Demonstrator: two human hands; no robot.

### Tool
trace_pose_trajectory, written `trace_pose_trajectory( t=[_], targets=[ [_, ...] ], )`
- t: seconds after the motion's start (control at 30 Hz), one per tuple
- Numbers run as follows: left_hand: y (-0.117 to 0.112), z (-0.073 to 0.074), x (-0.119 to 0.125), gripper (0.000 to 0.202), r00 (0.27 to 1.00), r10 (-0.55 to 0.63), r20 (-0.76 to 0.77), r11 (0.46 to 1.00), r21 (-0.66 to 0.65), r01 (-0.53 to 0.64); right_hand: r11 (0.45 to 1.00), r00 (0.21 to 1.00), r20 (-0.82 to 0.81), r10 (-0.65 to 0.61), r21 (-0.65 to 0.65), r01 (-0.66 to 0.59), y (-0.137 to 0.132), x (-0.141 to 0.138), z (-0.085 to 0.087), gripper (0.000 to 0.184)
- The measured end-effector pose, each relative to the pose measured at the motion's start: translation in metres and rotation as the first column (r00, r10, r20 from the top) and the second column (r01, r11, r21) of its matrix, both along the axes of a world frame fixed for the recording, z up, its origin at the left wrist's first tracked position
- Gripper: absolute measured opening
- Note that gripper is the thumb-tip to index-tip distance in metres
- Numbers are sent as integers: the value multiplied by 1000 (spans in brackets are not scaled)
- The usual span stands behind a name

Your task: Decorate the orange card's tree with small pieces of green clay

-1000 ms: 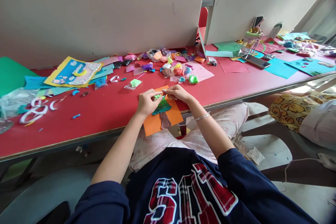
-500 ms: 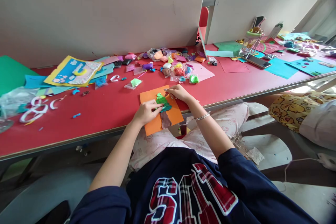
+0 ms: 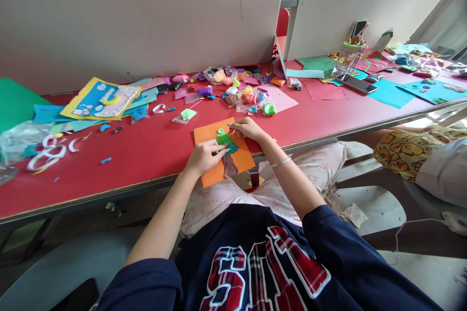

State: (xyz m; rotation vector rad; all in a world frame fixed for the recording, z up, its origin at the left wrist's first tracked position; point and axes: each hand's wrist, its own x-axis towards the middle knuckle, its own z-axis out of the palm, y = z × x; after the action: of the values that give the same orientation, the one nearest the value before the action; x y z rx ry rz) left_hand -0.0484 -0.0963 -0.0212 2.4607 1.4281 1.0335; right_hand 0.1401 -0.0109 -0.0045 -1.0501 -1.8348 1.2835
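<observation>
An orange card [image 3: 245, 158] lies tilted on the table's front edge, partly overhanging my lap. On it is a clay tree with a brown clay trunk [image 3: 230, 167] and a crown of green clay [image 3: 230, 145], light green at the top and darker below. My left hand [image 3: 205, 156] rests on the card's left side, fingers pressed together at the crown's edge; a bit of green clay shows by the fingertips. From the right, my right hand [image 3: 248, 128] bends over the card, fingers curled and tips touching near the upper crown. Whatever those fingertips pinch is too small to make out.
Bagged coloured clay [image 3: 248, 99] is heaped on the red table [image 3: 146, 148] behind the card. A yellow-edged picture [image 3: 102, 99] and white strips [image 3: 49, 153] lie left. Toward the right are a phone [image 3: 355, 84], a bottle [image 3: 346, 58] and another seated person's leg [image 3: 394, 155].
Both hands stay almost in place on the card. The left fingers have shifted very slightly at the green crown; nothing else visibly moved.
</observation>
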Motion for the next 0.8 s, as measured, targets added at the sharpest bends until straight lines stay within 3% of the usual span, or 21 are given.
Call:
trace_pose_trajectory(
  t=[0.3,0.53,0.8],
  targets=[
    [-2,-2,4,29,1000,14,-22,992,127,-11,1000,998,67,13,3,-14,-4,1,4,29],
    [0,6,1,26,985,123,119,982,128,-138,995,983,163,80,41,-88,0,1,-1,37],
    [23,19,10,24,954,146,263,981,84,-174,978,977,-55,207,22,-206,-8,6,7,47]
  ],
)
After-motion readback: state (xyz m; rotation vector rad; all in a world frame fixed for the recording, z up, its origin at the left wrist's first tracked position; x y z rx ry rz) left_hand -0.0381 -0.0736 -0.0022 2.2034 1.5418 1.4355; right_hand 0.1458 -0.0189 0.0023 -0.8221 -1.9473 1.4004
